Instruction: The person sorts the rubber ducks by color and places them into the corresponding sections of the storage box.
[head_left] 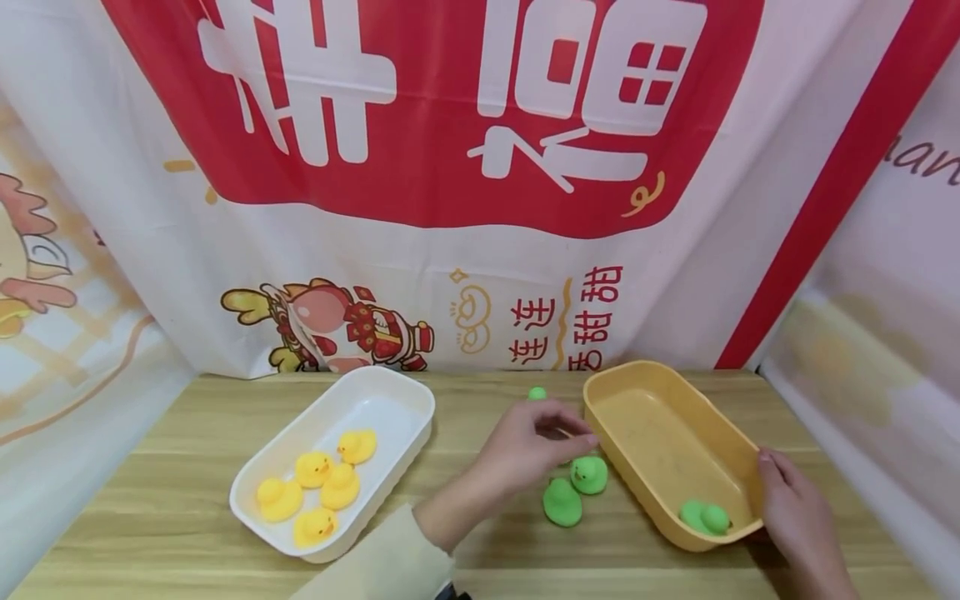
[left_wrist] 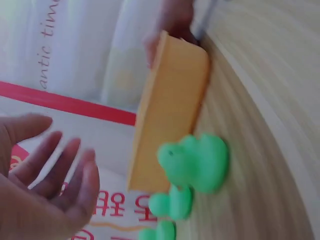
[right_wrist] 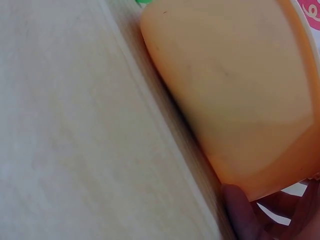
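Note:
My left hand [head_left: 528, 446] hovers over the green rubber ducks with nothing in its grasp; its fingers look relaxed and parted in the left wrist view. Beneath and beside it on the table are a green duck [head_left: 588, 475], a second green duck [head_left: 562, 502] and a third green duck [head_left: 537, 393], partly hidden by the hand. To their right stands an orange plastic tub [head_left: 663, 425], with one green duck [head_left: 705, 517] at its near end. My right hand [head_left: 802, 517] grips that tub by its near right side, thumb and fingers around the wall.
On the left stands a white plastic tub [head_left: 401, 392] holding several yellow rubber ducks [head_left: 315, 469]. The wood-grain table [head_left: 480, 542] meets a printed cloth backdrop [head_left: 465, 292] at the back. More printed cloth [head_left: 892, 350] hangs at the right side.

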